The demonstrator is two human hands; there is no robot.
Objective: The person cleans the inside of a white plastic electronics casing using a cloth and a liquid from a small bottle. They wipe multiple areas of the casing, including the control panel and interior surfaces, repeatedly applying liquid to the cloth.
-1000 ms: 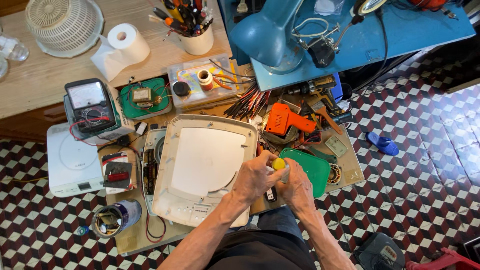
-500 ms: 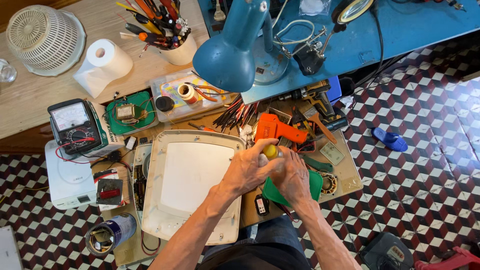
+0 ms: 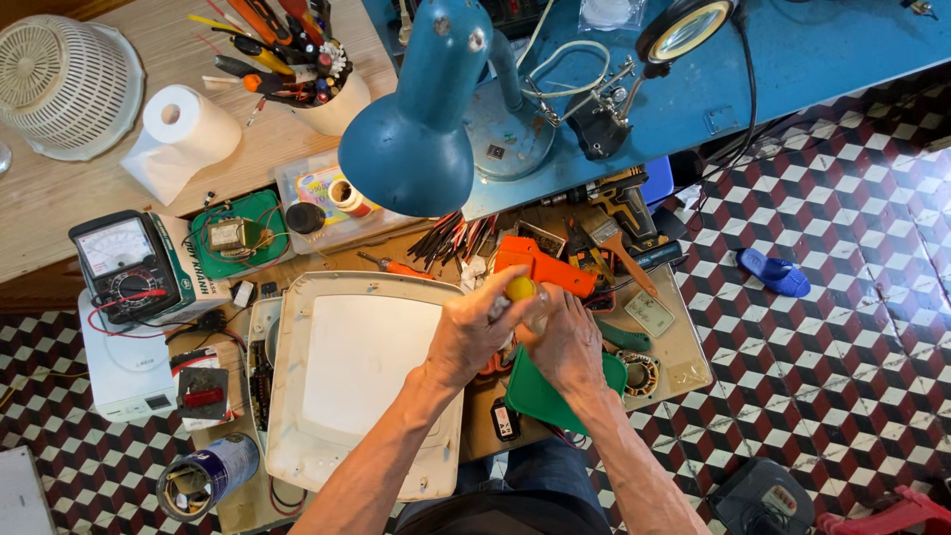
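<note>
Compared with half a second earlier, the view has tipped so that the blue desk lamp (image 3: pixel 411 149) looms larger near the top and both hands have risen a little against the bench, the yellow-tipped tool (image 3: pixel 521 288) staying pinched between them. The left hand (image 3: pixel 475 332) is curled shut around the tool's shaft, its thumb and fingers closed just below the yellow end. The right hand (image 3: pixel 567 342) is cupped close against it, fingers bent and touching the same tool; how tightly it grips cannot be told. The tool stands roughly upright between the two hands, above the green tray (image 3: pixel 540 396) and just right of the off-white plastic housing (image 3: pixel 362 376), with an orange tool (image 3: pixel 545 266) just behind it.
</note>
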